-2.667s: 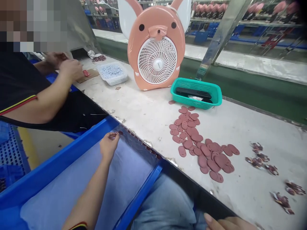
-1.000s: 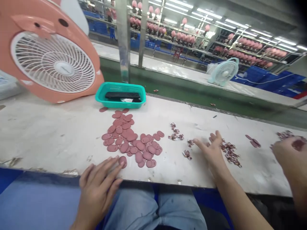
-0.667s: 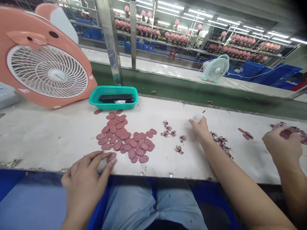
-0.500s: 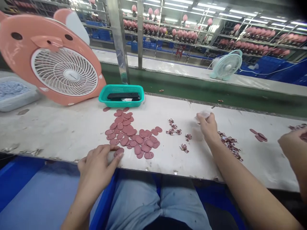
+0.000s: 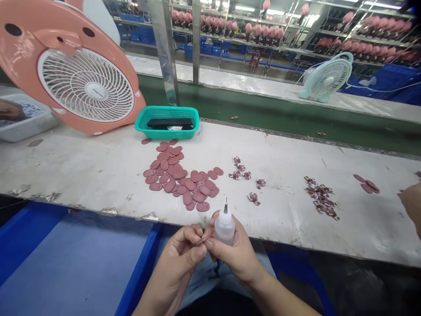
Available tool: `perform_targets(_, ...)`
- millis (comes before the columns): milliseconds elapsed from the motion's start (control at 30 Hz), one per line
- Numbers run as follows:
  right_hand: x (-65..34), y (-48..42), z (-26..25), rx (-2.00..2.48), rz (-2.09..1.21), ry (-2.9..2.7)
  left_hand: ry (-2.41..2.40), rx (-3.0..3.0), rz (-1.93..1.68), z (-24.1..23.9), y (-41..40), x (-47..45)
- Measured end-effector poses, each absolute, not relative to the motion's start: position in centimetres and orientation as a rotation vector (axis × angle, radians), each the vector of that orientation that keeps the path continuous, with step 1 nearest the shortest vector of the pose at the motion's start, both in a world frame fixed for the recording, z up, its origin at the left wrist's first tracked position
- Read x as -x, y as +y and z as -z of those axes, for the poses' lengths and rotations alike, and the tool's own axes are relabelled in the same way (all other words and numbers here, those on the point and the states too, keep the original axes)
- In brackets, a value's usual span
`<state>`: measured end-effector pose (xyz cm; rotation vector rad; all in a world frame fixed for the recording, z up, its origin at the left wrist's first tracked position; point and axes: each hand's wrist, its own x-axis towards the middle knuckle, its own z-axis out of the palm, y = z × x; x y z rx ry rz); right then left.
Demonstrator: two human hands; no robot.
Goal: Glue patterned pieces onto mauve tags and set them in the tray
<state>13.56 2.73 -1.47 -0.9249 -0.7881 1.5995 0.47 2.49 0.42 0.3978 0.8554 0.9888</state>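
My left hand (image 5: 179, 261) is closed, pinching a thin reddish-brown oval piece (image 5: 204, 240) seen nearly edge-on and mostly covered by fingers. Wrapped in my right hand (image 5: 237, 254) is a translucent needle-tip bottle (image 5: 225, 226), its metal tip pointing up. The fingertips of both hands meet at the oval piece, in front of the table edge. Just beyond lies a loose spread of similar flat ovals (image 5: 177, 171), some with small holes. Right of these are several small brown-and-white figure-like pieces (image 5: 253, 198).
A green basket (image 5: 167, 131) holding a black object stands behind the ovals. At left are a pink animal-shaped fan (image 5: 95, 92) and a white tub (image 5: 36, 127) with another person's hand in it. Rightward lie a brown pile (image 5: 320, 195), more ovals (image 5: 366, 184) and another person's hand (image 5: 412, 206).
My left hand has brought an oval from the table edge rightward and toward me. My right hand has come from the far right with the bottle, meeting the left. The view has shifted slightly.
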Motion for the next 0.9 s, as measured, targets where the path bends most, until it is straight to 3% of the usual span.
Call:
perform_targets(300, -15.0, 1.9, 0.4, 0.689, -1.715, -0.904, 0.735, -0.728, -0.846, 0.9, 3.5, 0.5)
perform_targets(500, -17.7, 1.2, 0.6, 0.985, -1.682, -0.896, 0.824, -0.455, -0.942, 0.8, 3.5, -1.1)
perform_targets(667, -20.9, -0.6, -1.0, 1.437, -1.151, -1.307, 0.983, -0.319, -1.034, 0.0, 3.0, -1.7)
perform_targets(800, -22.5, -2.0, -1.3, 1.501, -0.694, -1.325, 0.951, -0.286, -1.072, -0.4, 2.8, -2.2)
perform_targets(900, -22.9, -3.2, -0.5, 1.458, -0.571, -1.175, 0.91, -0.285, -1.069, -0.3, 2.7, -2.4)
